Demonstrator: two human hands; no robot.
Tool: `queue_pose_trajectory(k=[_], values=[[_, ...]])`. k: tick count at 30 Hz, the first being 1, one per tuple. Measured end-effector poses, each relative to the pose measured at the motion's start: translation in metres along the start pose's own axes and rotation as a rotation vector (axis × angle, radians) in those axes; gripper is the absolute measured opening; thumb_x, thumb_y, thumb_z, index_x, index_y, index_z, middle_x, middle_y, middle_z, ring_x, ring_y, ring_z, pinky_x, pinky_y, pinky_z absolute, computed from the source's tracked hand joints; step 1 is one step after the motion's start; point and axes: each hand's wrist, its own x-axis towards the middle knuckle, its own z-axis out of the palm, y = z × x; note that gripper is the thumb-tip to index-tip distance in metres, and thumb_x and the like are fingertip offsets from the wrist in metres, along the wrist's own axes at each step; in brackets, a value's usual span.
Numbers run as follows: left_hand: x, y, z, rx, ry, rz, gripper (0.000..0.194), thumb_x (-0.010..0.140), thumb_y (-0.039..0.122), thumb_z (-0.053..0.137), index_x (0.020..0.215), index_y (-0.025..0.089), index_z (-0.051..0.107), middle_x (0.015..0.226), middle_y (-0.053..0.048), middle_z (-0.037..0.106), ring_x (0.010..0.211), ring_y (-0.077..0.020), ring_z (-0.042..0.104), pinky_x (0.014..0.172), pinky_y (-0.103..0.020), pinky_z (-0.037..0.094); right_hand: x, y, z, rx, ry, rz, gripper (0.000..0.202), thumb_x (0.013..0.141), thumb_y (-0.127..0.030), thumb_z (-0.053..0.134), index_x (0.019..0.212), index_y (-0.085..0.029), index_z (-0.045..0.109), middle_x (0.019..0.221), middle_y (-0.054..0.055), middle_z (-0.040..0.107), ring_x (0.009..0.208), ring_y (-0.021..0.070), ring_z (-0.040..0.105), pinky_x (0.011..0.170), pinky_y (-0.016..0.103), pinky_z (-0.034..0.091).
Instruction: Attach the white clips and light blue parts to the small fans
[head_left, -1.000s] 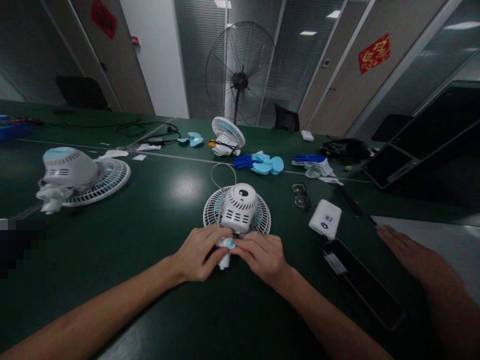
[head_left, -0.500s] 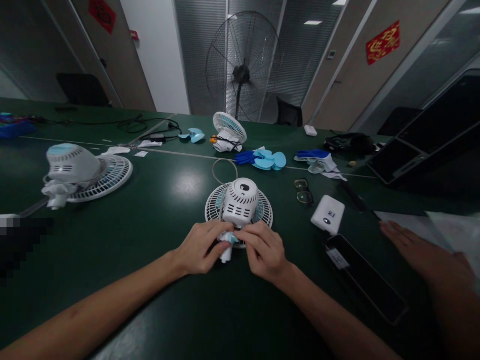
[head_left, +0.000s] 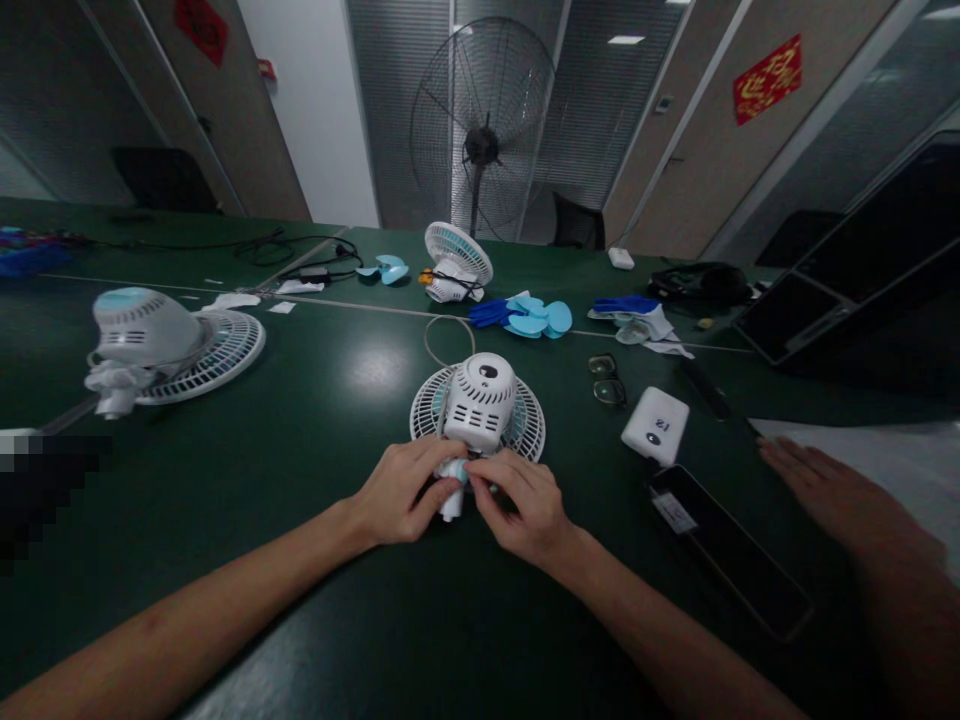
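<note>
Both hands have barely shifted at the small fan's neck, the view tilting slightly since the earlier frames.

Face down on the green table (head_left: 315, 420), the small fan (head_left: 478, 405) lies with its white motor housing up, well in front of the big standing fan (head_left: 480, 130). The left hand (head_left: 401, 492) curls round the fan's white stem piece (head_left: 452, 500), fingers pressed together on it; the right hand (head_left: 521, 500) pinches the pale blue fitting beside the stem with thumb and forefinger. This looks like work on the stem joint, mid-step; the next move seems to call for a firm hold from the left while the right twists or presses. Another person's hand (head_left: 832, 495) rests flat to the right of the fan, beyond a white power bank (head_left: 655, 426) and a dark phone (head_left: 731, 565).
</note>
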Motion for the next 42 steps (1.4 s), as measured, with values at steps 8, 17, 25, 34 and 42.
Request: queue_pose_trajectory(k=[8, 17, 25, 34, 42], values=[[0.000, -0.001, 0.001, 0.015, 0.017, 0.011, 0.028, 0.104, 0.031, 0.049, 0.128, 0.018, 0.054, 0.106, -0.010, 0.069, 0.089, -0.0236, 0.068, 0.077, -0.037, 0.056, -0.008, -0.023, 0.017, 0.497, 0.050, 0.690, 0.011, 0.100, -0.023, 0.062, 0.111, -0.024, 0.064, 0.075, -0.005, 0.063, 0.051, 0.0100, 0.061, 0.045, 0.019, 0.052], [0.000, 0.000, 0.000, 0.022, 0.008, 0.009, 0.031, 0.105, 0.033, 0.047, 0.131, 0.017, 0.053, 0.105, -0.010, 0.069, 0.089, -0.0224, 0.067, 0.077, -0.037, 0.057, -0.006, -0.008, 0.004, 0.215, 0.106, 0.305, 0.025, 0.098, -0.009, 0.051, 0.114, -0.022, 0.067, 0.100, 0.006, 0.067, 0.088, 0.0185, 0.069, 0.078, 0.033, 0.060], [-0.002, -0.003, 0.002, 0.025, 0.023, 0.005, 0.031, 0.104, 0.032, 0.047, 0.131, 0.017, 0.054, 0.107, -0.010, 0.070, 0.089, -0.0233, 0.068, 0.078, -0.039, 0.058, -0.003, 0.004, -0.002, -0.084, 0.000, -0.015, 0.032, 0.092, -0.006, 0.064, 0.120, -0.020, 0.068, 0.106, 0.007, 0.069, 0.092, 0.0185, 0.069, 0.075, 0.030, 0.059], [-0.001, -0.001, 0.001, 0.005, 0.014, -0.007, 0.029, 0.104, 0.031, 0.047, 0.130, 0.019, 0.053, 0.105, -0.009, 0.069, 0.088, -0.0227, 0.066, 0.077, -0.036, 0.055, -0.002, 0.009, -0.003, -0.167, 0.026, -0.047, 0.026, 0.091, -0.011, 0.069, 0.115, -0.021, 0.070, 0.104, 0.006, 0.069, 0.083, 0.0152, 0.070, 0.071, 0.027, 0.059], [0.001, 0.001, 0.000, 0.058, 0.002, 0.019, 0.029, 0.105, 0.031, 0.045, 0.129, 0.018, 0.053, 0.104, -0.010, 0.069, 0.086, -0.0234, 0.066, 0.075, -0.037, 0.055, 0.001, 0.001, 0.002, -0.155, 0.097, 0.059, 0.002, 0.096, -0.022, 0.070, 0.094, -0.021, 0.069, 0.091, 0.004, 0.068, 0.080, 0.0156, 0.069, 0.065, 0.026, 0.058]])
